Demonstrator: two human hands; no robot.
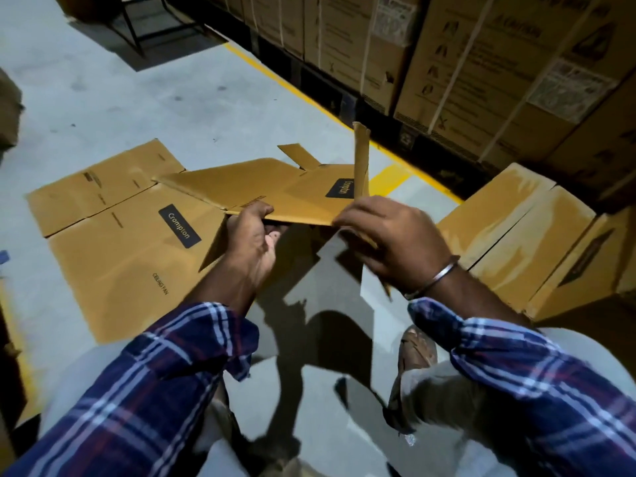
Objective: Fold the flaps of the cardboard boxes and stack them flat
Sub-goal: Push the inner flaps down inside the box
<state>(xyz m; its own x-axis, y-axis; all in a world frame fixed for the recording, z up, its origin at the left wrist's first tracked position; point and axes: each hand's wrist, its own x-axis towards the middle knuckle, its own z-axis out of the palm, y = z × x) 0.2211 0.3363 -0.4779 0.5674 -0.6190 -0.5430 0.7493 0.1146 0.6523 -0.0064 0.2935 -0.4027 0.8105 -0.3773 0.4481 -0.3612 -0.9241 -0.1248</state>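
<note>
Plaid-sleeved, our left hand [253, 232] gripped the near edge of a flattened brown cardboard box [275, 191] held above the grey floor [137, 98]. Our right hand [389, 242] pinched its upright flap [360, 160]. Another flattened brown carton [113, 242] lay on the floor, left.

Your left hand [253, 232] hides its fingertips under the held box [275, 191]; your right hand [389, 242] is motion-blurred, grip indistinct.

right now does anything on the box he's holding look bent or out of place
Yes. On the held box, one flap sticks straight up by the right hand while the rest lies nearly flat. Its top edge looks curled. The left hand grips the near edge.
</note>
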